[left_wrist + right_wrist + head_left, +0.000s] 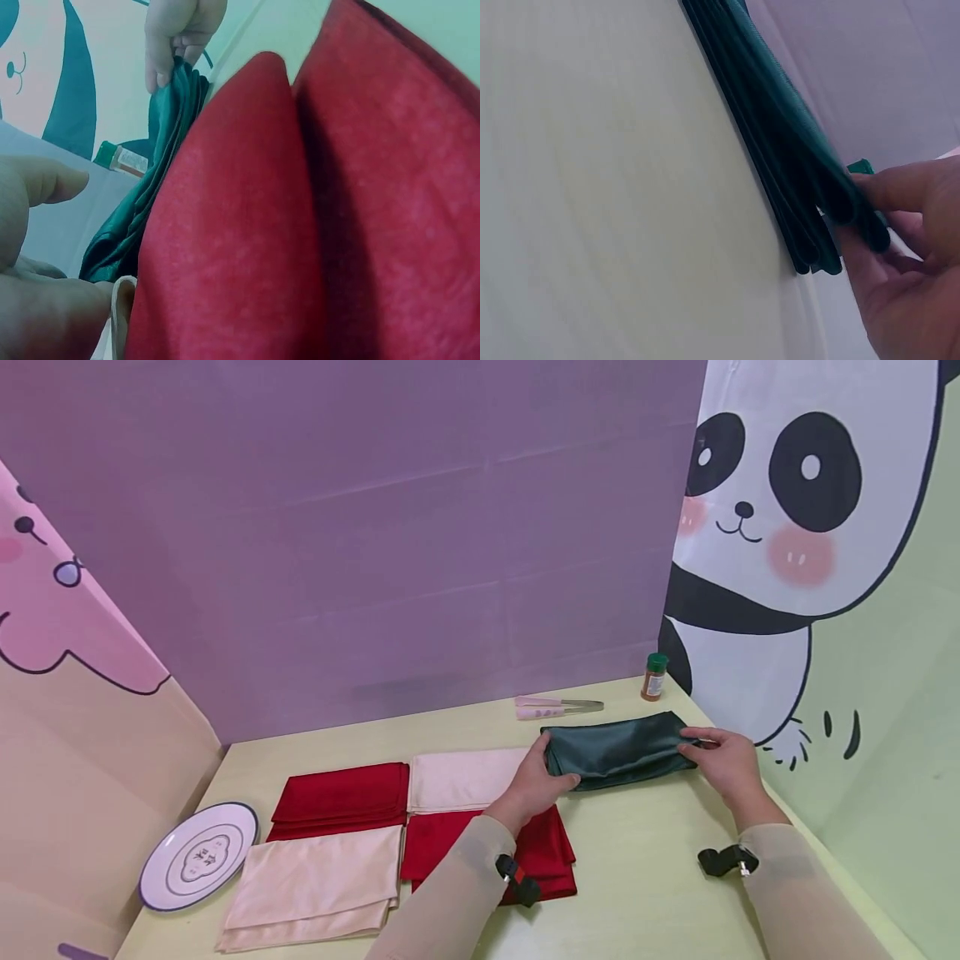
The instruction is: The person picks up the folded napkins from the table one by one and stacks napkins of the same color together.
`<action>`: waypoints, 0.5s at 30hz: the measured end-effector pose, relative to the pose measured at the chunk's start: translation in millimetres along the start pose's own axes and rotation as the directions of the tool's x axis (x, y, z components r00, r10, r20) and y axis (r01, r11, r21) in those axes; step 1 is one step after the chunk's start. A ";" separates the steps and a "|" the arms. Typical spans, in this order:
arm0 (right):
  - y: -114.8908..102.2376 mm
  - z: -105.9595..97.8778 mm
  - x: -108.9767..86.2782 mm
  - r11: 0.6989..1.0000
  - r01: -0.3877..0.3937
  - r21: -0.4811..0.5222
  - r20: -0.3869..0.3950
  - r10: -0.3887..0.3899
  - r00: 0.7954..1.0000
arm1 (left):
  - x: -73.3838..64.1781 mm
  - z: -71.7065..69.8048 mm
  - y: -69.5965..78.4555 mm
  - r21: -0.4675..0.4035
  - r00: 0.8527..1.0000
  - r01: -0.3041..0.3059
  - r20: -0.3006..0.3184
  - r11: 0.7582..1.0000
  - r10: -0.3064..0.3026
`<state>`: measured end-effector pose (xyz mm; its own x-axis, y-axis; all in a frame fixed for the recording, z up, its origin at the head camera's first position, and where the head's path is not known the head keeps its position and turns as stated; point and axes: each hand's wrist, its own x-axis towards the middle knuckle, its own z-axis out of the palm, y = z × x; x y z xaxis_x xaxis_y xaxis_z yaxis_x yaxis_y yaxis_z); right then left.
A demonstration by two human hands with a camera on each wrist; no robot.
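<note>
A folded dark green satin cloth (622, 752) lies at the back right of the table, its layered edges showing in both wrist views. Its right end is pinched between thumb and fingers of my right hand (727, 768), which separates the layers a little (915, 240). At the left end, my left hand (534, 789) spans the cloth's edge with thumb and fingers spread apart. The left wrist view shows a gap between that hand's thumb and fingers (45, 300). Beneath my left forearm is a folded red cloth (543, 860), large in the left wrist view (232, 217).
A cream cloth (465, 777), another red cloth (341, 793) and a second cream cloth (322, 872) lie folded to the left. Beyond them is a white plate (225, 827). Pink-handled tongs (558, 707) and a green-capped spice bottle (654, 678) stand near the back wall.
</note>
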<state>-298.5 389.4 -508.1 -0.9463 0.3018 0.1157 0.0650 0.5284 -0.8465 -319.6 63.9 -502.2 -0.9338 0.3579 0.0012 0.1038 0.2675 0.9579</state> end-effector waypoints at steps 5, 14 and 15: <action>-0.7 -2.3 0.0 0.994 0.045 -0.102 -0.005 -0.046 0.999 | -3.2 1.0 2.1 0.050 1.000 0.012 0.000 0.999 -0.012; 4.5 -7.0 1.0 0.985 0.071 -0.160 0.099 -0.056 0.994 | -4.3 4.1 5.6 0.116 0.999 0.012 0.039 0.993 -0.017; 5.3 -7.0 1.2 0.985 0.068 -0.159 0.104 -0.052 0.993 | -4.3 4.5 5.1 0.121 0.999 0.016 0.041 0.993 -0.021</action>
<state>-297.1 398.2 -508.8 -0.9763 0.1895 0.1047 0.0497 0.6669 -0.7435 -313.6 67.7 -498.7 -0.9207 0.3890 -0.0309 0.1295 0.3794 0.9161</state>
